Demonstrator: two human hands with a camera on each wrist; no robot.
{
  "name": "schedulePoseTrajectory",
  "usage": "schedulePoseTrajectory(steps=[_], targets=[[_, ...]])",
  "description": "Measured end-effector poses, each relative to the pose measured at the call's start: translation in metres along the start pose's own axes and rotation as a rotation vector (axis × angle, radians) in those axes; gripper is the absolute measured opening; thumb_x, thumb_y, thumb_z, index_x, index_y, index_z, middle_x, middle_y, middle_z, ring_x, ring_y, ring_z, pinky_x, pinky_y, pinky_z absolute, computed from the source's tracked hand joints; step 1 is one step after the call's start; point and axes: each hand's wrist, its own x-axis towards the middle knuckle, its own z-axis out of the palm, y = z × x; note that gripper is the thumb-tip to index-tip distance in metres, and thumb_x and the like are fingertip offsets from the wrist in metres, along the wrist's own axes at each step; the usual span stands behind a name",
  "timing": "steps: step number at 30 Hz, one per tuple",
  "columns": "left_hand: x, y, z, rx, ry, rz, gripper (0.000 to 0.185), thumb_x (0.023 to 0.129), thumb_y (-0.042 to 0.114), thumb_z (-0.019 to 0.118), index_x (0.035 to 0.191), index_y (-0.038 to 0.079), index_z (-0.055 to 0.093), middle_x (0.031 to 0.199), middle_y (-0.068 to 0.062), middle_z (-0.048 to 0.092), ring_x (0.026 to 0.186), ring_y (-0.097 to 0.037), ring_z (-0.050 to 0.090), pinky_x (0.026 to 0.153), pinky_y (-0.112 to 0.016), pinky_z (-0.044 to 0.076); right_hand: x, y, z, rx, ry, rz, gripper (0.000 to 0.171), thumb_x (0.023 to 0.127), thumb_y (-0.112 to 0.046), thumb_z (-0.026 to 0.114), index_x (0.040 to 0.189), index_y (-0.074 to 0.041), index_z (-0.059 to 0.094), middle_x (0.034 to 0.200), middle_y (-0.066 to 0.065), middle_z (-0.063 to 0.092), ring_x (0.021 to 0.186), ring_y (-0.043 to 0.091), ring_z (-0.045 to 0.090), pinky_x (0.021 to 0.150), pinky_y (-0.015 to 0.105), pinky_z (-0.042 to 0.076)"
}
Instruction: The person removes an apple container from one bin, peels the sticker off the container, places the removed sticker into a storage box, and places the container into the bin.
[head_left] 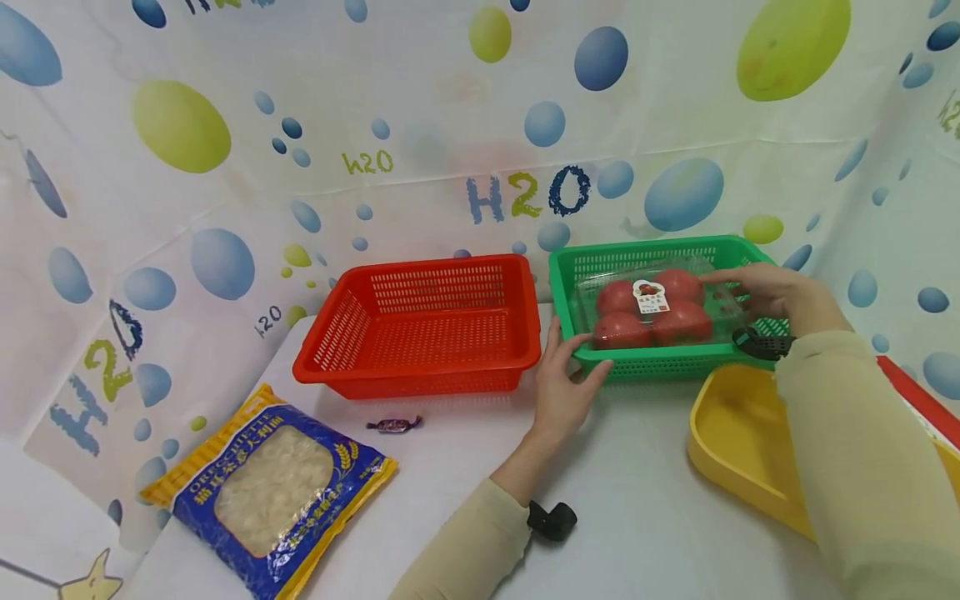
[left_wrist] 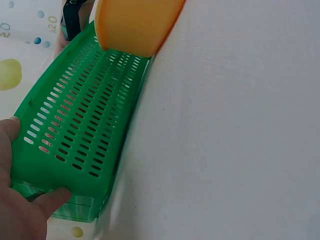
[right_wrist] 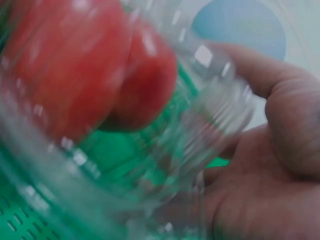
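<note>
Fingers of the right hand (head_left: 772,289) curl round the clear tomato box (head_left: 656,310) inside the green basket (head_left: 592,265); the left hand (head_left: 564,385) holds the basket's near corner, beside the red basket (head_left: 427,325) on the bench (head_left: 622,500).

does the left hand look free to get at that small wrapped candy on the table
Probably yes. The left hand only grips the green basket corner, and the candy lies on bare table beside it with nothing between them.
</note>
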Motion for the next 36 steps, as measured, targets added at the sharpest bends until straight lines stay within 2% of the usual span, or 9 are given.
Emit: schedulePoseTrajectory(steps=[3, 6, 14, 23, 25, 28, 31, 33, 36], targets=[[0.0, 0.001, 0.0, 0.002, -0.002, -0.009, 0.048, 0.092, 0.023, 0.077, 0.136, 0.013, 0.062, 0.166, 0.004, 0.019, 0.149, -0.018, 0.024, 0.093, -0.031, 0.053, 0.0, -0.001, 0.003, 0.106, -0.059, 0.001, 0.092, 0.105, -0.039, 0.051, 0.157, -0.001, -0.013, 0.155, 0.027, 0.007, 0.129, 0.039, 0.038, 0.108, 0.061, 0.039], [0.0, 0.002, 0.0, 0.0, -0.004, -0.018, 0.047, 0.092, 0.024, 0.077, 0.136, 0.014, 0.062, 0.166, 0.005, 0.019, 0.149, -0.017, 0.024, 0.093, -0.029, 0.053, 0.001, 0.0, 0.006, 0.166, -0.083, -0.006, 0.089, 0.105, -0.037, 0.05, 0.156, -0.005, -0.017, 0.156, 0.02, -0.003, 0.137, 0.042, 0.023, 0.112, 0.06, 0.034], [0.0, 0.003, -0.001, -0.004, -0.01, -0.014, 0.048, 0.092, 0.023, 0.076, 0.137, 0.013, 0.061, 0.167, 0.003, 0.018, 0.149, -0.018, 0.024, 0.094, -0.031, 0.053, -0.001, 0.0, 0.009, 0.199, -0.021, -0.069, 0.089, 0.105, -0.032, 0.049, 0.153, -0.01, -0.022, 0.155, 0.018, -0.002, 0.136, 0.044, 0.024, 0.104, 0.052, 0.046], [0.0, 0.004, -0.001, 0.047, -0.011, 0.022, 0.055, 0.092, 0.024, 0.076, 0.142, 0.01, 0.057, 0.167, -0.004, 0.017, 0.15, -0.023, 0.024, 0.102, -0.039, 0.048, -0.005, 0.001, 0.007, 0.254, 0.01, -0.098, 0.064, 0.104, -0.032, 0.051, 0.144, -0.014, 0.004, 0.155, 0.024, 0.005, 0.141, 0.051, 0.017, 0.103, 0.057, 0.046], [0.0, 0.005, -0.002, 0.086, -0.013, 0.042, 0.06, 0.092, 0.026, 0.076, 0.145, 0.009, 0.054, 0.168, -0.006, 0.016, 0.151, -0.023, 0.021, 0.106, -0.041, 0.044, -0.006, 0.001, 0.004, 0.26, -0.003, -0.1, 0.067, 0.104, -0.035, 0.05, 0.148, -0.016, 0.002, 0.158, 0.026, 0.002, 0.143, 0.05, 0.016, 0.105, 0.054, 0.045], [0.0, 0.007, -0.003, 0.122, -0.016, 0.068, 0.067, 0.091, 0.029, 0.077, 0.148, 0.008, 0.05, 0.168, -0.007, 0.015, 0.151, -0.023, 0.019, 0.108, -0.041, 0.042, -0.008, 0.001, -0.001, 0.264, -0.021, -0.095, 0.083, 0.104, -0.041, 0.047, 0.157, -0.019, -0.013, 0.162, 0.024, -0.001, 0.138, 0.043, 0.032, 0.104, 0.049, 0.047], [0.001, 0.01, -0.004, 0.136, -0.025, 0.081, 0.07, 0.09, 0.031, 0.077, 0.151, 0.011, 0.047, 0.168, -0.006, 0.014, 0.151, -0.021, 0.018, 0.108, -0.04, 0.043, -0.012, -0.003, -0.004, 0.269, -0.016, -0.094, 0.091, 0.103, -0.044, 0.047, 0.157, -0.02, -0.022, 0.161, 0.019, 0.005, 0.119, 0.028, 0.053, 0.1, 0.044, 0.051], [0.002, 0.013, -0.005, 0.14, -0.033, 0.087, 0.072, 0.09, 0.032, 0.077, 0.152, 0.012, 0.046, 0.168, -0.005, 0.015, 0.151, -0.02, 0.018, 0.108, -0.04, 0.043, -0.015, -0.007, -0.005, 0.267, 0.005, -0.101, 0.09, 0.102, -0.045, 0.049, 0.157, -0.02, -0.018, 0.157, 0.015, 0.013, 0.106, 0.019, 0.058, 0.096, 0.043, 0.053], [0.002, 0.02, -0.008, 0.143, -0.047, 0.075, 0.074, 0.09, 0.034, 0.077, 0.153, 0.014, 0.044, 0.168, -0.007, 0.014, 0.151, -0.02, 0.017, 0.108, -0.041, 0.042, -0.022, -0.015, -0.004, 0.282, 0.039, -0.114, 0.07, 0.102, -0.044, 0.051, 0.152, -0.026, 0.006, 0.149, 0.009, 0.022, 0.099, 0.016, 0.061, 0.092, 0.041, 0.055]])
